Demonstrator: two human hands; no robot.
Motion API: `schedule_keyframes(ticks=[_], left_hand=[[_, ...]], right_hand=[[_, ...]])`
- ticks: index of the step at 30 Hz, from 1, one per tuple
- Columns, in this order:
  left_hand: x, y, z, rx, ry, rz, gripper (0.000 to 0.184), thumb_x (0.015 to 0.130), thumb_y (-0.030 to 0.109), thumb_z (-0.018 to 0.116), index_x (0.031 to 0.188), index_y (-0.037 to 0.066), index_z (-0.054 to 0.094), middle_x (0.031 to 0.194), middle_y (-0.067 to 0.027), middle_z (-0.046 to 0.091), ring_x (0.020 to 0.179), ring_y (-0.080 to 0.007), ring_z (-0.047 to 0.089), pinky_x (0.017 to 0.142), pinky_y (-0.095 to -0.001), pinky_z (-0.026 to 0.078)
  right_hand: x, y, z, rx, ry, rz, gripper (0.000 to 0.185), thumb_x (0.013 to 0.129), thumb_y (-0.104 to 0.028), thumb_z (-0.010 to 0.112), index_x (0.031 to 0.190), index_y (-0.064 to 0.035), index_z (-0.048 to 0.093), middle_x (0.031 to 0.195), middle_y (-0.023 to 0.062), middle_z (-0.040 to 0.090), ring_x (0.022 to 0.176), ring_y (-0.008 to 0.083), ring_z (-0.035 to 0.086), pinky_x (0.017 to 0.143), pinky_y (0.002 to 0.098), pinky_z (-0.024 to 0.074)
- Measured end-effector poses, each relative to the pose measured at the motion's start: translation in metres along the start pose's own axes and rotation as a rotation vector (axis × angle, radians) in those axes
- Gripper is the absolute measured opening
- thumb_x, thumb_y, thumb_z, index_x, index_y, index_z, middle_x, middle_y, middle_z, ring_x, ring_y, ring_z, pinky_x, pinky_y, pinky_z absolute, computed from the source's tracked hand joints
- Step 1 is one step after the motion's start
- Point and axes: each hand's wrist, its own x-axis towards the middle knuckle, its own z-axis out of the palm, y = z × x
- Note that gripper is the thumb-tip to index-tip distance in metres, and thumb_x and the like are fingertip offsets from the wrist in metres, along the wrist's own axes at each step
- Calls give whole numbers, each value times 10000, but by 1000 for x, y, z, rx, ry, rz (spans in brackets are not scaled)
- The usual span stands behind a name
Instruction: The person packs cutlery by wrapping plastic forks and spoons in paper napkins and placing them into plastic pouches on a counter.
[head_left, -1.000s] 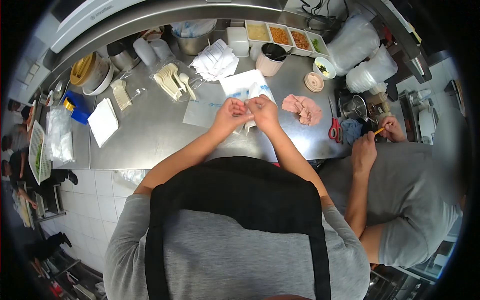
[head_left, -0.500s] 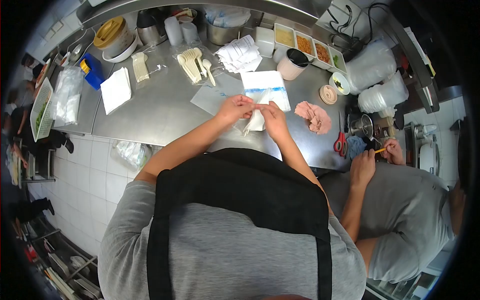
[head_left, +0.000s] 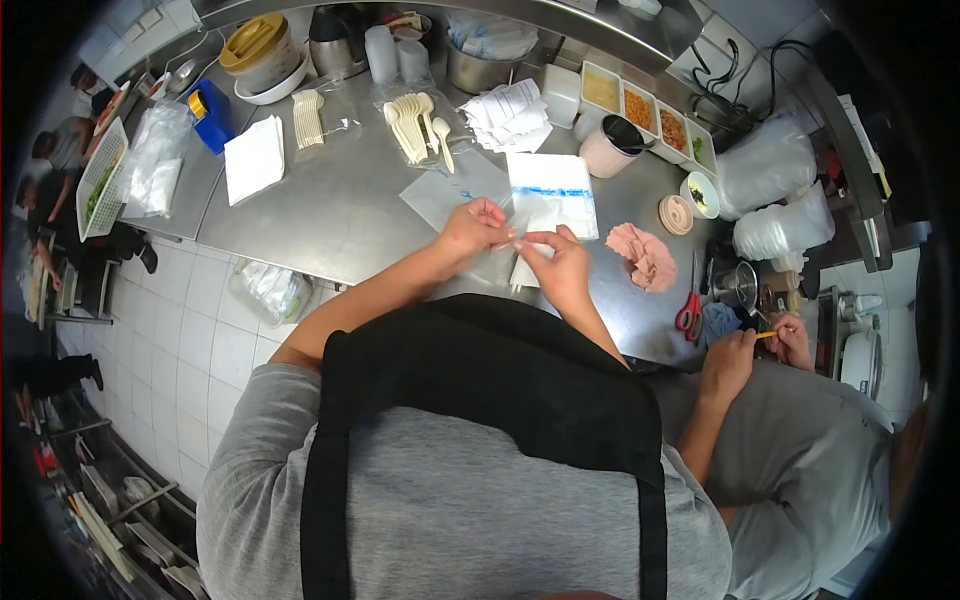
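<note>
My left hand (head_left: 474, 232) pinches a thin clear plastic bag (head_left: 490, 264) at the counter's front. Close beside it, my right hand (head_left: 560, 265) also has its fingertips closed on the plastic. A white napkin-like piece with thin pale tips (head_left: 522, 273) shows below the fingers, partly hidden by my right hand. Just behind my hands lies a stack of white sheets with a blue stripe (head_left: 553, 190). To its left, a flat clear bag with blue print (head_left: 455, 184) rests on the metal counter (head_left: 330, 220).
Spoons (head_left: 412, 125), forks (head_left: 308, 117), papers (head_left: 507, 115) and napkins (head_left: 255, 160) lie behind and left. Food trays (head_left: 640, 108) stand back right. A pink cloth (head_left: 642, 257) and red scissors (head_left: 689, 316) lie right, near a co-worker's hands (head_left: 728, 366) with a yellow stick.
The view has shifted, so the counter items appear farther right and the floor shows more. My hands stay together at the plastic; its white contents appear lower and more covered by my right hand.
</note>
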Motion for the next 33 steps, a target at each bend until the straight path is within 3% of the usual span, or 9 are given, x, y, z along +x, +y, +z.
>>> schedule_keyframes(ticks=[8,11,14,17,20,26,30,33], left_hand=[[-2,9,-7,-112,68,5,249,754,46,759,806,87,519,716,1,559,636,-79,517,578,-235,427],[0,14,-16,46,36,328,248,738,41,761,830,84,535,804,-4,557,632,-87,514,586,-245,434],[-19,40,-3,695,85,616,192,747,-13,688,843,68,544,978,-24,555,683,-129,561,618,-262,467],[-19,38,-2,1228,-98,834,159,760,-20,609,893,65,591,1097,-57,531,741,-223,612,675,-322,505],[-20,35,0,1359,12,764,228,765,-24,563,957,72,640,1100,-99,563,835,-297,628,740,-373,514],[-15,41,14,1288,0,695,375,765,4,564,1129,74,622,1086,-126,607,911,-319,624,787,-399,511],[-19,46,22,1282,40,723,400,768,20,546,1164,57,593,1166,-119,591,935,-324,620,792,-405,510],[-29,43,32,1372,-46,756,442,767,27,538,1208,49,558,1254,-106,551,909,-319,630,752,-399,520]], right_hand=[[8,13,0,141,9,31,153,744,-176,726,768,-35,671,783,162,573,773,316,594,680,358,450],[11,28,-4,31,91,6,112,749,-134,670,731,-27,638,779,146,564,743,321,583,664,361,445],[13,37,-8,-35,80,23,120,744,-139,671,731,-25,635,801,158,568,761,339,582,669,370,449],[13,48,-11,-84,116,-27,137,748,-154,681,724,-27,635,817,172,570,777,351,582,678,380,452],[9,38,-24,-126,130,-46,115,740,-140,702,744,-43,641,829,168,570,780,345,582,696,386,455],[-11,-35,-52,-45,228,-210,134,718,-61,721,822,-64,636,862,139,560,837,312,583,732,370,465],[-30,-39,-38,0,22,-309,227,702,15,652,918,-55,658,928,160,571,886,351,592,767,382,477],[-32,-30,-32,-48,-159,-238,291,701,29,622,982,-36,657,998,187,581,905,383,586,798,387,482]])
